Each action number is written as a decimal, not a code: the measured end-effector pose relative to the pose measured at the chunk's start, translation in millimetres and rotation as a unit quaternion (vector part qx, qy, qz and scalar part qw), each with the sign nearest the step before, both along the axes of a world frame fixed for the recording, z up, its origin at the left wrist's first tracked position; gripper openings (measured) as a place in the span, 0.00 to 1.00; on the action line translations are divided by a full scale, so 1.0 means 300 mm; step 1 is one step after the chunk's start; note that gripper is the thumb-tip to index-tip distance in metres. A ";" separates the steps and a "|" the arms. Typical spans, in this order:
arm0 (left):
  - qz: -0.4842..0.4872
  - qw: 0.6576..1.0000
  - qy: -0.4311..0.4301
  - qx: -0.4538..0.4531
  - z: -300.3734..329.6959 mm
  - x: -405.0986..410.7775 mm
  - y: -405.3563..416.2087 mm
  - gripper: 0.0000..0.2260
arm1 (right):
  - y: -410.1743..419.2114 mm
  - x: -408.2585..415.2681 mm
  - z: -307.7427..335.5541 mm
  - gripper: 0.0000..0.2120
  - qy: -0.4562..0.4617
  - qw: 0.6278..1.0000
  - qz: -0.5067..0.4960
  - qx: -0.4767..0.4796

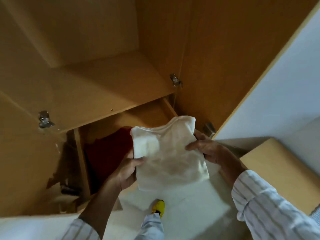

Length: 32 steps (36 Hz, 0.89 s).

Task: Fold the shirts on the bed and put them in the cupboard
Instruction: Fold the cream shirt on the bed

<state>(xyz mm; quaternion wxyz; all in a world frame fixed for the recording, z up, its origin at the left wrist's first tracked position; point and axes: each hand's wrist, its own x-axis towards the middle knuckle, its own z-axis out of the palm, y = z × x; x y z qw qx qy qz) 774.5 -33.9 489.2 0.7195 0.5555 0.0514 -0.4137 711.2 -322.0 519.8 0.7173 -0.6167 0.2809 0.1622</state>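
A folded white shirt [166,151] is held in the air in front of the open wooden cupboard [103,94]. My left hand [128,170] grips its left edge, thumb on top. My right hand [206,148] grips its right edge, with the thumb lying across the fabric. Below and behind the white shirt, a folded dark red shirt [107,151] lies in the cupboard's lower compartment. The bed is out of view.
The upper shelf [97,101] juts out above the lower compartment. An open cupboard door [216,58] stands to the right, with a white wall beside it. A wooden unit [277,170] sits at right. A yellow shoe [158,207] is on the pale floor below.
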 end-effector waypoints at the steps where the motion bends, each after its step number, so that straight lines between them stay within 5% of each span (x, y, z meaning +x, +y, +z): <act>1: 0.011 1.000 0.007 -0.007 -0.011 0.035 -0.014 0.23 | -0.013 0.054 -0.007 0.41 -0.001 1.000 0.014 -0.006; 7: 0.054 0.998 0.035 -0.003 -0.110 0.227 -0.080 0.27 | -0.058 0.329 -0.062 0.32 0.037 0.992 0.068 -0.099; 14: 0.094 0.991 0.092 -0.015 -0.246 0.373 -0.161 0.25 | -0.121 0.545 -0.231 0.44 0.057 0.960 0.122 -0.244; 20: 0.004 0.982 0.143 0.123 -0.378 0.358 -0.204 0.27 | -0.076 0.573 -0.289 0.41 0.105 0.875 0.225 -0.416; 25: -0.007 0.977 0.016 0.213 -0.454 0.319 -0.224 0.42 | -0.009 0.517 -0.334 0.42 0.114 0.800 0.285 -0.516; 29: -0.026 0.967 -0.043 0.249 -0.466 0.283 -0.235 0.54 | 0.047 0.458 -0.375 0.32 0.112 0.712 0.385 -0.577; 32: -0.024 0.949 -0.080 0.305 -0.475 0.273 -0.232 0.56 | 0.065 0.429 -0.409 0.25 0.153 0.720 0.411 -0.538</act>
